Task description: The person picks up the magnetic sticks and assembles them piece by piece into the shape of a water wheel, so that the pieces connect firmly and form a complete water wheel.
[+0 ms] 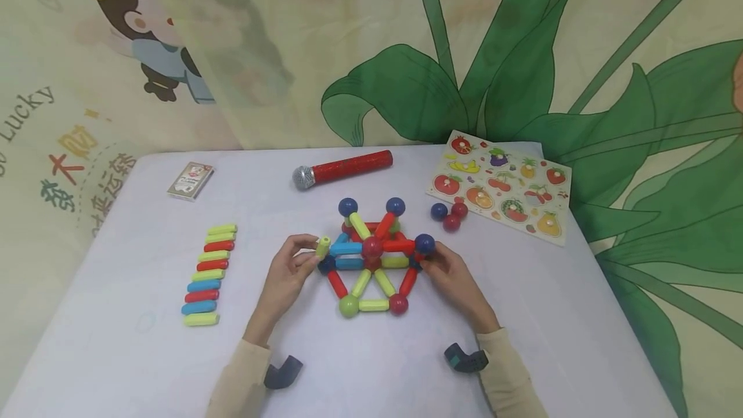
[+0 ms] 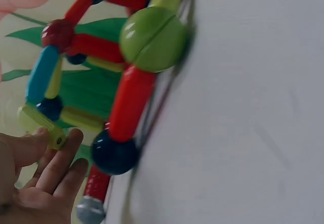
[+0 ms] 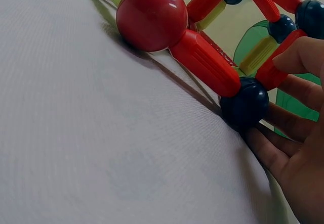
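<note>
A ball-and-stick construction [image 1: 372, 248] of coloured balls and rods stands on the table between both hands. At its left side, my left hand [image 1: 288, 274] pinches a yellow-green rod [image 1: 322, 248] between thumb and fingers. In the left wrist view that rod [image 2: 43, 125] is tilted beside a dark blue ball [image 2: 50, 107]; whether they touch I cannot tell. My right hand [image 1: 458, 279] holds the construction's right side. The right wrist view has its thumb and fingers about a red rod [image 3: 278, 64], above a dark blue ball [image 3: 245, 102] low on the frame.
Several loose rods [image 1: 209, 275] lie in a column at the left. Behind the construction are a red microphone [image 1: 351, 166] and, farther left, a small card box [image 1: 191, 180]. Three loose balls [image 1: 451, 222] sit by a fruit puzzle board [image 1: 504, 186] at the back right.
</note>
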Available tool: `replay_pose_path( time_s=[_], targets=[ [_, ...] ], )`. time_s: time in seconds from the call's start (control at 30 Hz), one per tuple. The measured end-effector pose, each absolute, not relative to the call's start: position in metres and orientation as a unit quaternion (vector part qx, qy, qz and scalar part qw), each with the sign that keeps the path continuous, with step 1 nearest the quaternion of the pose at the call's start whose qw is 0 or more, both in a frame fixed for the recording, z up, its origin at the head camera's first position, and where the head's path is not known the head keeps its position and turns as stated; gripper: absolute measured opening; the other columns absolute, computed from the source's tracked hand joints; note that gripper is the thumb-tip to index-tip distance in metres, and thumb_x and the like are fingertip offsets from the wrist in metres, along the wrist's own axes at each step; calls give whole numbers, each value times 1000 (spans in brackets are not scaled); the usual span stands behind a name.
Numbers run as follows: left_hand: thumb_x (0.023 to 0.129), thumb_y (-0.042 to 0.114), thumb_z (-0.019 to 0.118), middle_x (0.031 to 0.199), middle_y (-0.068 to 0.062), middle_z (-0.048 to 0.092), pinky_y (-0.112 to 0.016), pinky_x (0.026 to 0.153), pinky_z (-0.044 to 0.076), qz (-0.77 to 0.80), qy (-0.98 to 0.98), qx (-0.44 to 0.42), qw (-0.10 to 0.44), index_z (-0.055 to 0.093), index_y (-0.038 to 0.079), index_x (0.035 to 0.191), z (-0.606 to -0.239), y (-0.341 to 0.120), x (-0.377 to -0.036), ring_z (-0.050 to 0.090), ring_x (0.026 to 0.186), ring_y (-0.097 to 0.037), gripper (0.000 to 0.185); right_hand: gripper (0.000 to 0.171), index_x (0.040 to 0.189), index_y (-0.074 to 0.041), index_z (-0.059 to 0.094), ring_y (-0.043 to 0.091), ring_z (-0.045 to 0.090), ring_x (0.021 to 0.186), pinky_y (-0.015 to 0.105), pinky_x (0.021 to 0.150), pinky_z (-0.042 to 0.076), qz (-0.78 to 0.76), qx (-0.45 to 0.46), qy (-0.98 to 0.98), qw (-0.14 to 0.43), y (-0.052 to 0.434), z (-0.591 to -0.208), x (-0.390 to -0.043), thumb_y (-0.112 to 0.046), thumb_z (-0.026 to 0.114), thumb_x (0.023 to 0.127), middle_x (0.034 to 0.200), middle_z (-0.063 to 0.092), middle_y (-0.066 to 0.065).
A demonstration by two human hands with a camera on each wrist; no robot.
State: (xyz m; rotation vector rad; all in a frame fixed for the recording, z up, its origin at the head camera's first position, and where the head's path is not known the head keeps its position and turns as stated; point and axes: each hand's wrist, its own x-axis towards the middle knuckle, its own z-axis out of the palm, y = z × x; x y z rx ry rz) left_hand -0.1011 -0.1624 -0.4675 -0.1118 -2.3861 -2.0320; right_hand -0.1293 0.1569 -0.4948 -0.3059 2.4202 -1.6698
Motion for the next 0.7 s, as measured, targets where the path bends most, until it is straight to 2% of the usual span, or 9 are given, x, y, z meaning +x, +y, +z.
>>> replay_pose_path(
  time_s=[0.1, 0.2, 0.37, 0.5, 0.7],
  targets=[
    [92, -4, 58, 117, -17, 53, -16, 82, 51, -657, -753, -49, -5, 43, 1, 130, -476, -157, -102, 64, 101, -6, 41, 40, 132, -5, 53, 31, 55, 120, 42, 100, 45, -560, -97, 817, 96, 156, -494, -130, -6, 60, 92, 130, 58, 16],
    [91, -3, 59, 114, -15, 53, -16, 85, 50, -664, -746, -49, -9, 41, 1, 133, -482, -156, -103, 62, 106, -6, 45, 41, 133, -4, 52, 32, 55, 120, 43, 101, 45, -555, -90, 821, 99, 155, -491, -129, -5, 60, 92, 131, 57, 17],
    [90, -3, 61, 115, -14, 55, -21, 101, 42, -646, -762, -50, -5, 42, 3, 132, -490, -157, -104, 56, 120, -19, 47, 41, 133, 2, 49, 36, 54, 121, 45, 101, 44, -544, -87, 829, 102, 150, -470, -123, -1, 56, 93, 132, 55, 22],
    [89, -2, 62, 116, -13, 56, -25, 109, 35, -634, -772, -52, 1, 44, 4, 130, -493, -158, -105, 53, 122, -25, 45, 40, 132, 4, 49, 37, 53, 121, 45, 101, 44, -539, -84, 831, 108, 146, -454, -119, 1, 55, 92, 132, 54, 24],
    [89, -3, 61, 114, -11, 56, -23, 104, 41, -638, -768, -45, -3, 45, 5, 130, -496, -160, -104, 55, 119, -23, 44, 41, 133, 3, 49, 37, 51, 124, 45, 102, 42, -550, -80, 824, 107, 147, -462, -120, 0, 55, 93, 134, 53, 23]
  ],
)
